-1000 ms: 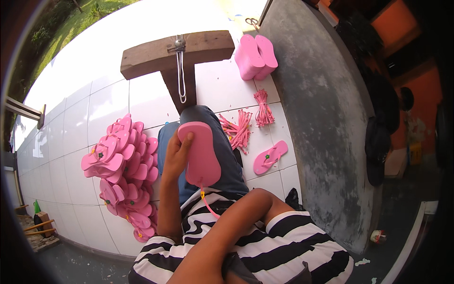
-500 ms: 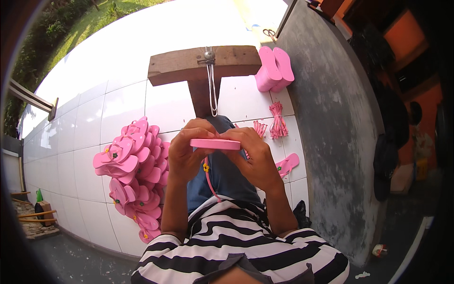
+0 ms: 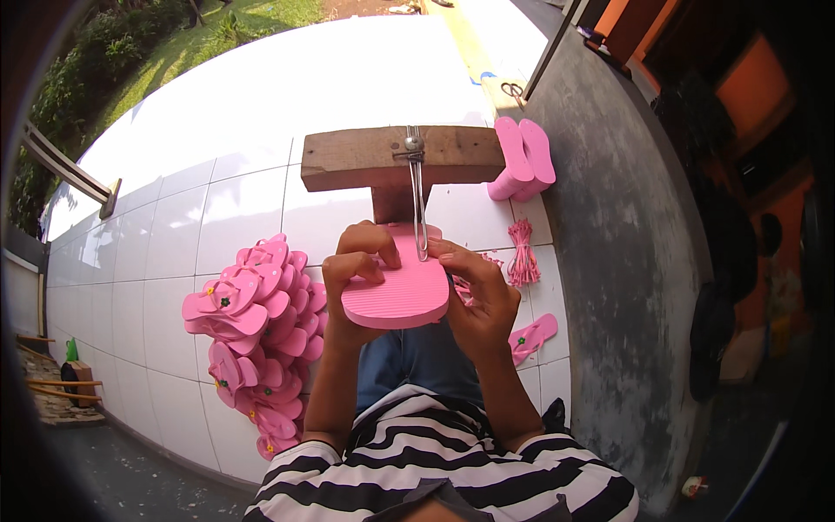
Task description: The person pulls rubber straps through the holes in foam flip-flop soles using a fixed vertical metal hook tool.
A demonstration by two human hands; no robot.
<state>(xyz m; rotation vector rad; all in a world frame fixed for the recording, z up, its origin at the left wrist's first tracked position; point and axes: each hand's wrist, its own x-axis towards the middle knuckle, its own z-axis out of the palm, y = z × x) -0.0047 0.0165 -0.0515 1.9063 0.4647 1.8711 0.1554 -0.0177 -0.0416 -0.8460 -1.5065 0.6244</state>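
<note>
A pink flip-flop sole (image 3: 398, 297) with a ribbed surface is held in front of me, tilted so that its ribbed face shows. My left hand (image 3: 350, 274) is closed on its left edge, with bent fingertips pressing on the face. On the opposite edge, my right hand (image 3: 480, 294) grips the sole, its fingertips beside the tip of a long metal wire loop (image 3: 417, 204). That loop hangs from a T-shaped wooden stand (image 3: 352, 165), and its lower end lies over the sole. The sole's underside and any strap on it are hidden.
Pink flip-flops with small flowers (image 3: 265, 304) are heaped on the white tiles at left. Right of the stand are stacked pink soles (image 3: 526, 161), a bundle of pink straps (image 3: 523, 254) and one flip-flop (image 3: 534, 337). Scissors (image 3: 513, 90) lie farther back by the grey wall (image 3: 609, 261).
The sole has turned from edge-on to ribbed face showing, and the wire's tip is now over it. The flower strap that hung below it is out of sight. My view has shifted slightly.
</note>
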